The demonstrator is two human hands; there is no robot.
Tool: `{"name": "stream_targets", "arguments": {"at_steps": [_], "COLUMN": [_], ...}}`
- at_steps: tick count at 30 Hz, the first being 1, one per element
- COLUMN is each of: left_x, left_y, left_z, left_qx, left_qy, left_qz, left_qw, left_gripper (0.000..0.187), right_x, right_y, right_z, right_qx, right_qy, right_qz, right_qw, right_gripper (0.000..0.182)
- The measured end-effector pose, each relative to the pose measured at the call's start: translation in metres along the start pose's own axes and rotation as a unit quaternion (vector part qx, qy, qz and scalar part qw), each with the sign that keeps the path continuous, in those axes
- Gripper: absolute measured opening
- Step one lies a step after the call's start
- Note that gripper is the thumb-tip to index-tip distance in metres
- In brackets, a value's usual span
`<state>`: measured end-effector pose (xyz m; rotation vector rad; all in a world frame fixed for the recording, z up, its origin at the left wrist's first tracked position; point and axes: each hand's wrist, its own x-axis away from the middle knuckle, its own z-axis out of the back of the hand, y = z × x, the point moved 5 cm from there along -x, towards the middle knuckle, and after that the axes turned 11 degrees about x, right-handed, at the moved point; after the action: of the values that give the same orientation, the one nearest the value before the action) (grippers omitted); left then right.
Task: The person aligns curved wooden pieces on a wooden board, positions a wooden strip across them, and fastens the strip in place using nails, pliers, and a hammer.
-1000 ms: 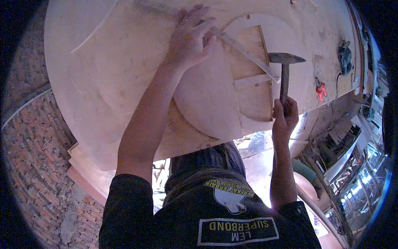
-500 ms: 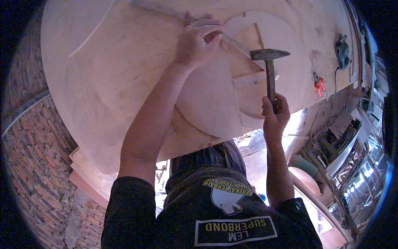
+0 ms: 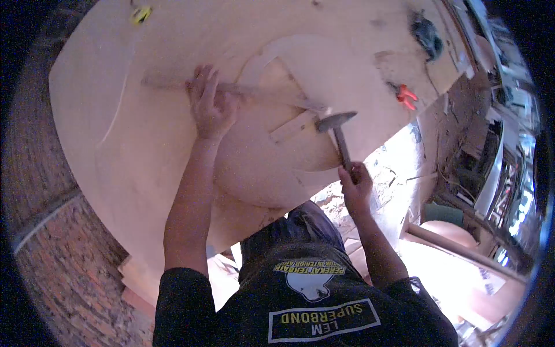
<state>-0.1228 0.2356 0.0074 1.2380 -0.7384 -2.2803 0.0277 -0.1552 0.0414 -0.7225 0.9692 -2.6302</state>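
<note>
My right hand point(image 3: 356, 180) is closed around the handle of a hammer point(image 3: 342, 144), its metal head turned toward the wooden board. My left hand point(image 3: 213, 109) grips a long, narrow wooden strip point(image 3: 260, 91), which is blurred and lies across the board. The strip's right end is close to the hammer head. Under it are thin curved wooden pieces point(image 3: 254, 162) resting on the large pale board point(image 3: 144, 173). A short flat wooden piece point(image 3: 292, 126) sits just left of the hammer head.
Red-handled pliers point(image 3: 406, 97) and a dark tool point(image 3: 426, 36) lie on the board's right side. A yellow object point(image 3: 140, 14), perhaps a tape measure, is at the far left. A brick wall point(image 3: 75, 272) stands to the left; stacked scrap fills the right.
The view has shifted. My left hand has moved left with the strip, which now lies at a flatter angle. The hammer has come lower and tilted, its head nearer the strip's end.
</note>
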Motion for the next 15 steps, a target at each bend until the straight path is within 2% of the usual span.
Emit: {"name": "stream_targets", "arguments": {"at_steps": [3, 5, 6, 8, 9, 12, 15], "left_x": [0.004, 0.009, 0.013, 0.036, 0.045, 0.057, 0.088], "left_y": [0.007, 0.02, 0.029, 0.05, 0.061, 0.111, 0.112], "left_z": [0.001, 0.004, 0.003, -0.003, -0.005, -0.016, -0.026], "left_qx": [-0.094, -0.162, -0.197, -0.226, -0.242, -0.246, -0.29], "left_qy": [-0.022, -0.056, -0.073, -0.105, -0.121, -0.166, -0.194], "left_qz": [0.017, 0.104, 0.145, 0.184, 0.205, 0.293, 0.29], "left_qw": [0.995, 0.98, 0.967, 0.951, 0.941, 0.909, 0.891], "left_gripper": [0.049, 0.053, 0.054, 0.059, 0.061, 0.067, 0.071], "right_x": [0.02, 0.037, 0.046, 0.058, 0.064, 0.074, 0.071], "right_y": [0.042, 0.082, 0.084, 0.126, 0.117, 0.152, 0.193], "right_z": [0.025, 0.039, 0.051, 0.063, 0.079, 0.102, 0.117], "right_qx": [0.105, 0.124, 0.115, 0.119, 0.179, 0.193, 0.182], "right_qy": [-0.003, -0.005, -0.001, -0.005, -0.003, -0.033, -0.022], "right_qz": [-0.035, -0.052, -0.05, -0.07, -0.092, -0.157, -0.167], "right_qw": [0.994, 0.991, 0.992, 0.99, 0.98, 0.968, 0.969], "right_gripper": [0.031, 0.037, 0.024, 0.03, 0.036, 0.047, 0.049]}}
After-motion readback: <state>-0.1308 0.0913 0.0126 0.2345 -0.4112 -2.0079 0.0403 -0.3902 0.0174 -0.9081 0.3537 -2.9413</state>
